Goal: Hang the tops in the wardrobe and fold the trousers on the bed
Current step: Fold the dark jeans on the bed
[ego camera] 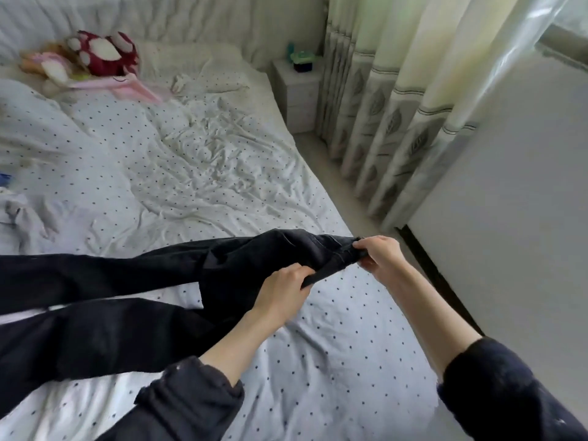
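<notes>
Over the bed (pixel 318 361), both hands clamp the trousers' waistband: left hand (pixel 280 296), right hand (pixel 380 254). Trousers (pixel 127 313) trail leftward from that grip; best pull taut, align legs, then lay flat.

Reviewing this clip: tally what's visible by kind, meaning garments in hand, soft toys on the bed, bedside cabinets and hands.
Dark trousers: 1, gripped at the waistband by the left hand and the right hand
Soft toys: 2, a red one and a pink one
Bedside cabinet: 1
Hands: 2
Total: 6
</notes>
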{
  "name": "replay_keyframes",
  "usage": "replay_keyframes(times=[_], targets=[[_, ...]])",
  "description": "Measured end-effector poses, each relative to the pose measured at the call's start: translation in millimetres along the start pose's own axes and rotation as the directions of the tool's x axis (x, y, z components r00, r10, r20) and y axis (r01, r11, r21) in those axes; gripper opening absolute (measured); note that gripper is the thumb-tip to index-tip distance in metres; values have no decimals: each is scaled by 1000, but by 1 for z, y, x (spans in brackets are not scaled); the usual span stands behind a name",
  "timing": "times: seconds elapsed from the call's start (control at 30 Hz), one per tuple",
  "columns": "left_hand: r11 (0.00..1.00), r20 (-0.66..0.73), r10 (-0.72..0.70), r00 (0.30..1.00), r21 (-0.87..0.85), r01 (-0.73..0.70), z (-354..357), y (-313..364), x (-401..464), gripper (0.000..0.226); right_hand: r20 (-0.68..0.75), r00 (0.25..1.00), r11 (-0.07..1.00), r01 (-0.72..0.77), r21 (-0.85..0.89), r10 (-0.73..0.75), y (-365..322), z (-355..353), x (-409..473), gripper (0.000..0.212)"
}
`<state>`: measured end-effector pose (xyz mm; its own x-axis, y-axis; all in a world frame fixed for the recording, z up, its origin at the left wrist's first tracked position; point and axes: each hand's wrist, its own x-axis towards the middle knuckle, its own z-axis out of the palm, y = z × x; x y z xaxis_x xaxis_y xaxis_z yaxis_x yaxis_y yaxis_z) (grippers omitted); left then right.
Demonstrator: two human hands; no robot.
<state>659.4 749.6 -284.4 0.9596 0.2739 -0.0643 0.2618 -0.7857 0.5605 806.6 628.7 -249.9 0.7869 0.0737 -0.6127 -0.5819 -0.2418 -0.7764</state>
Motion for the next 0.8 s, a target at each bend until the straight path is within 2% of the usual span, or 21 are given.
replay_keyframes(times=[0.13,0.27,0.37,0.43,0.5,0.57,0.67,0.73,0.8], targets=[[992,141,-120,983,51,114,42,-13,-15,22,-10,994,994,-112,-8,112,36,-17,9,23],[962,131,-266,955,99,255,57,-28,-30,17,13,997,998,-70,-3,70,34,-19,15,21],[939,54,-336,940,91,331,45,-36,-31,13,15,1000,1000,16,0,-16,25,-13,14,10],[925,1,-380,925,25,380,27,-43,-30,15,68,993,995,99,19,-101,17,-5,12,25],[905,-59,-421,905,-93,415,2,-50,-29,18,163,967,980,200,-12,-195,8,8,4,28],[889,-149,-444,883,-196,414,-28,-57,-28,20,226,931,954,300,-23,-287,-1,22,-7,24],[887,-273,-436,858,-292,358,-74,-61,-26,20,361,872,944,305,130,-331,-13,38,-19,29],[889,-295,-417,860,-328,319,-103,-63,-26,20,446,810,913,405,43,-380,-22,47,-26,33],[893,-278,-394,876,-339,294,-122,-64,-27,24,466,743,770,612,-181,-481,-28,55,-31,41]])
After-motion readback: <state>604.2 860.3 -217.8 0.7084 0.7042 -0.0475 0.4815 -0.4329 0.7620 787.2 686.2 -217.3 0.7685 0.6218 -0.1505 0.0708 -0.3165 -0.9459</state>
